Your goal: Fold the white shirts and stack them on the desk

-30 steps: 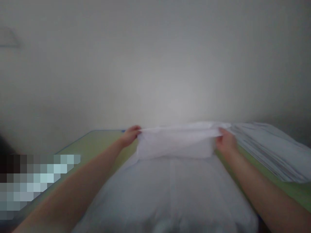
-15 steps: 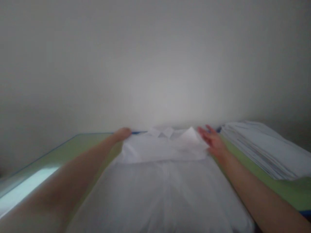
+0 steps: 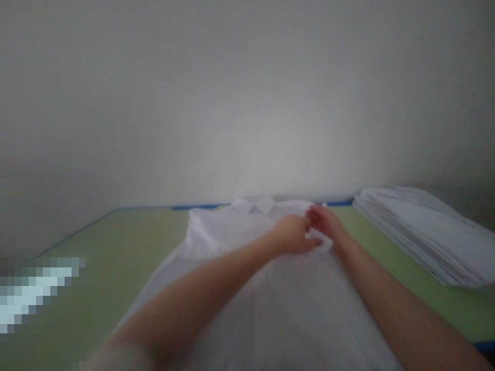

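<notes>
A white collared shirt (image 3: 232, 226) lies spread out, its collar (image 3: 255, 206) towards the far edge. My left hand (image 3: 294, 234) reaches across to the shirt's right shoulder area. Its thumb is apart from the fingers, with white cloth showing between them. Just beyond it, my right hand (image 3: 327, 222) is at the right shoulder edge, its fingers bent onto the cloth; they look closed on it, though blur softens the detail. The two hands almost meet. My left forearm covers part of the shirt's front.
Underneath is a green table (image 3: 127, 257) with a blue rim, standing against a grey wall (image 3: 247, 103). A stack of folded white cloth (image 3: 429, 237) rests on the right side of the table. At the left edge is a bright pixelated patch (image 3: 34, 293).
My left hand has crossed from the shirt's left shoulder to its right side. My right hand's spread fingers have bent in onto the cloth. The folded-over upper part now lies flatter.
</notes>
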The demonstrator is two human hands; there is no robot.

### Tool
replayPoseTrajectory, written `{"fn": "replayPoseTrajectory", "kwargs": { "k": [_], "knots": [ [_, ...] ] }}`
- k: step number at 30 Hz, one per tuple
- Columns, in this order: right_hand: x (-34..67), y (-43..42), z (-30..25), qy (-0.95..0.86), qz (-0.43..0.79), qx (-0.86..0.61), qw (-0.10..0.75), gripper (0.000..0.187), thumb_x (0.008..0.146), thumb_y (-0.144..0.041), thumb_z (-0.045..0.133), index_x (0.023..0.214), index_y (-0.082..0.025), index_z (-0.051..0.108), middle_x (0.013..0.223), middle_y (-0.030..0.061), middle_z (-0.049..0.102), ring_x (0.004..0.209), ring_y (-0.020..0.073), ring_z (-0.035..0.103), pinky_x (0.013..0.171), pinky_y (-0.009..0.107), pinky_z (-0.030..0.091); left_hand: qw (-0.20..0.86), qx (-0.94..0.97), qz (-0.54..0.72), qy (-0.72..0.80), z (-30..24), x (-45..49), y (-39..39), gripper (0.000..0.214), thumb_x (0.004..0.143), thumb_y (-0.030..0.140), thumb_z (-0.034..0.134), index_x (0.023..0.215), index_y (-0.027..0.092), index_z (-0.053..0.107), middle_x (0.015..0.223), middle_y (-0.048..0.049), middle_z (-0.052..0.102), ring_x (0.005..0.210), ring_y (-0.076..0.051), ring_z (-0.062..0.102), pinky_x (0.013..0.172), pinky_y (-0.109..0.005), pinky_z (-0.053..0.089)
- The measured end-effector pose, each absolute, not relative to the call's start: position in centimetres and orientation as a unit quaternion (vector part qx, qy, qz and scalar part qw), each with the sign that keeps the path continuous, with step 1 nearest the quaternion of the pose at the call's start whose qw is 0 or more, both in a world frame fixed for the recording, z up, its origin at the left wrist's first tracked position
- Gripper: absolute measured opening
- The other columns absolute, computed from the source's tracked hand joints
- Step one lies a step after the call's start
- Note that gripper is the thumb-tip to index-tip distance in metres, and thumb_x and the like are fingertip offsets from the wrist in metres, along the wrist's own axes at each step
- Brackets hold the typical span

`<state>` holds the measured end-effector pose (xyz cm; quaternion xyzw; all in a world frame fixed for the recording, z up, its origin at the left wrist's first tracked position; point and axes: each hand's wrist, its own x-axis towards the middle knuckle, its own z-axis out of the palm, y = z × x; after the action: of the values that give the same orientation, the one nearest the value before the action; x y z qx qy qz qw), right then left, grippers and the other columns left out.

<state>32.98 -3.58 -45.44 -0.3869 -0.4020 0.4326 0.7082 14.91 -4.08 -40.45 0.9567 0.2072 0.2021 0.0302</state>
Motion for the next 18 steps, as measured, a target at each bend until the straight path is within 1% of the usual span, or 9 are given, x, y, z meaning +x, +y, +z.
{"fn": "replayPoseTrajectory", "kwargs": {
  "k": [2,3,6,8,9,11,14,16,18],
  "knots": [
    [32.7,-3.7,-45.5,-0.368,0.448,-0.369,0.727,0.010,0.074,-0.026,0.063,0.077,-0.019,0.057,0.068,0.0004,0.065,0.060,0.0125,0.062,0.055,0.025,0.051,0.033,0.949,0.196,0.246,-41.5,16.2,-4.2,0.052,0.067,0.067,0.054,0.074,0.018,0.068,0.070,-0.0080,0.065,0.068,-0.022,0.060,0.064,-0.031,0.043],
    [32.6,-3.7,-45.4,-0.354,0.451,-0.362,0.735,0.010,0.074,-0.026,0.063,0.077,-0.019,0.057,0.067,0.0004,0.064,0.060,0.0122,0.061,0.056,0.024,0.051,0.042,0.948,0.187,0.253,-42.0,16.7,-4.0,0.048,0.067,0.064,0.056,0.070,0.018,0.068,0.067,-0.0077,0.064,0.066,-0.021,0.059,0.063,-0.030,0.042],
    [32.4,-4.1,-45.1,-0.349,0.429,-0.366,0.748,0.013,0.072,-0.029,0.063,0.076,-0.018,0.057,0.070,0.0005,0.063,0.065,0.0122,0.061,0.062,0.025,0.051,0.095,0.947,0.182,0.249,-43.2,17.3,-2.9,0.025,0.069,0.042,0.061,0.063,0.018,0.066,0.063,-0.0050,0.063,0.061,-0.017,0.058,0.059,-0.026,0.040],
    [32.6,-4.5,-44.7,-0.373,0.374,-0.409,0.744,0.016,0.071,-0.033,0.063,0.075,-0.018,0.058,0.072,0.0005,0.063,0.068,0.0126,0.060,0.063,0.025,0.050,0.136,0.932,0.220,0.254,-43.7,17.4,-1.9,0.018,0.070,0.034,0.060,0.064,0.018,0.064,0.063,-0.0033,0.063,0.059,-0.015,0.056,0.056,-0.024,0.039],
    [32.7,-4.8,-44.5,-0.401,0.334,-0.444,0.729,0.019,0.071,-0.036,0.063,0.075,-0.018,0.059,0.072,0.0005,0.062,0.067,0.0125,0.059,0.061,0.024,0.049,0.157,0.919,0.247,0.265,-43.9,17.4,-1.4,0.018,0.070,0.034,0.060,0.064,0.017,0.063,0.062,-0.0027,0.063,0.058,-0.014,0.056,0.054,-0.023,0.038],
    [33.0,-5.6,-44.0,-0.481,0.251,-0.509,0.668,0.024,0.069,-0.039,0.066,0.078,-0.017,0.060,0.070,0.0000,0.062,0.064,0.0121,0.056,0.055,0.022,0.044,0.205,0.885,0.302,0.289,-44.0,17.3,-0.3,0.021,0.072,0.037,0.059,0.066,0.017,0.061,0.061,-0.0020,0.062,0.055,-0.012,0.055,0.051,-0.022,0.038],
    [32.6,-6.8,-43.1,-0.603,0.196,-0.541,0.552,0.033,0.063,-0.038,0.071,0.088,-0.017,0.062,0.074,0.0006,0.064,0.063,0.0125,0.055,0.054,0.022,0.041,0.302,0.835,0.358,0.288,-44.2,17.3,1.2,0.022,0.073,0.038,0.060,0.068,0.017,0.058,0.058,-0.0013,0.061,0.053,-0.011,0.056,0.048,-0.020,0.039],
    [32.0,-7.5,-42.6,-0.634,0.167,-0.550,0.517,0.031,0.065,-0.037,0.069,0.087,-0.017,0.064,0.077,0.0017,0.066,0.064,0.0135,0.055,0.054,0.022,0.040,0.375,0.801,0.381,0.269,-44.4,17.4,1.8,0.022,0.073,0.037,0.062,0.068,0.016,0.057,0.058,-0.0012,0.061,0.052,-0.010,0.057,0.047,-0.019,0.040],
    [31.6,-8.0,-42.2,-0.618,0.118,-0.581,0.515,0.027,0.069,-0.040,0.065,0.082,-0.016,0.065,0.072,0.0023,0.065,0.061,0.0140,0.055,0.052,0.022,0.039,0.438,0.762,0.403,0.256,-44.5,17.6,2.1,0.024,0.072,0.038,0.064,0.067,0.015,0.057,0.058,-0.0012,0.060,0.051,-0.010,0.057,0.047,-0.019,0.042]
  ]
}}
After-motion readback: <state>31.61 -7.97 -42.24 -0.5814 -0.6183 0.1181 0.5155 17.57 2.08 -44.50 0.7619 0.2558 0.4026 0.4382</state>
